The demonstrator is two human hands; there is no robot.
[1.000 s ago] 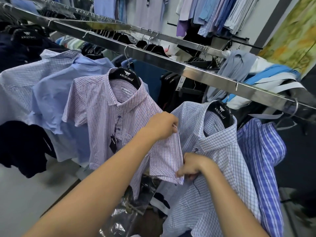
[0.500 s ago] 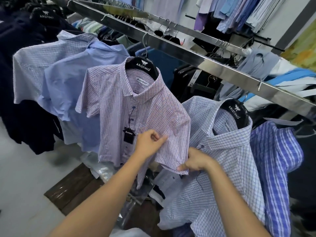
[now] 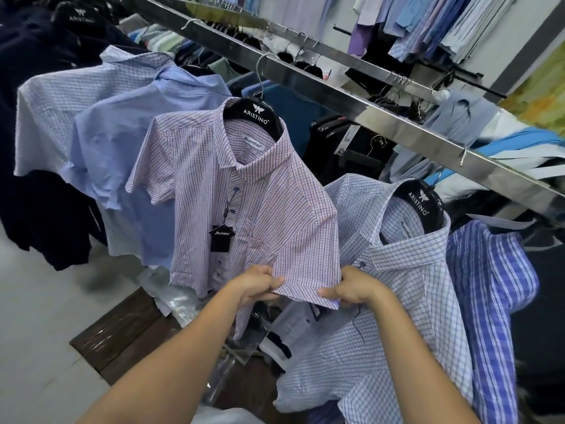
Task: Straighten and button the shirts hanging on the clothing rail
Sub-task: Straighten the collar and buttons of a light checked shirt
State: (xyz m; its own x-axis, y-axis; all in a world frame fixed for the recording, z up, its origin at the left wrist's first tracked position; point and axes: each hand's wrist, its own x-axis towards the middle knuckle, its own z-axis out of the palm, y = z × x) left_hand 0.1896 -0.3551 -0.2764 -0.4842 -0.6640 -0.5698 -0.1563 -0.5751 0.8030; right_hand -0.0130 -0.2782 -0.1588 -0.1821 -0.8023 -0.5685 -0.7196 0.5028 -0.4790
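Note:
A pink-and-purple checked short-sleeved shirt (image 3: 244, 191) hangs on a black hanger from the shiny steel clothing rail (image 3: 360, 108). Its front is buttoned and a black tag hangs from it. My left hand (image 3: 255, 284) and my right hand (image 3: 351, 287) each pinch the hem of its near sleeve, one at each end, holding the cuff stretched flat. To the right hangs a white-and-blue checked shirt (image 3: 406, 298) on its own black hanger, partly behind my right hand.
Left of the pink shirt hang a plain light blue shirt (image 3: 122, 154) and a pale checked shirt (image 3: 61, 99), then dark garments. A blue striped shirt (image 3: 492, 289) hangs at the far right. Plastic-wrapped goods (image 3: 171, 296) lie on a dark wooden platform (image 3: 122, 338) below.
My left hand came down from the sleeve's upper edge to its hem, and my right hand shifted along it. Both now hold the cuff stretched. The view moved closer and lower.

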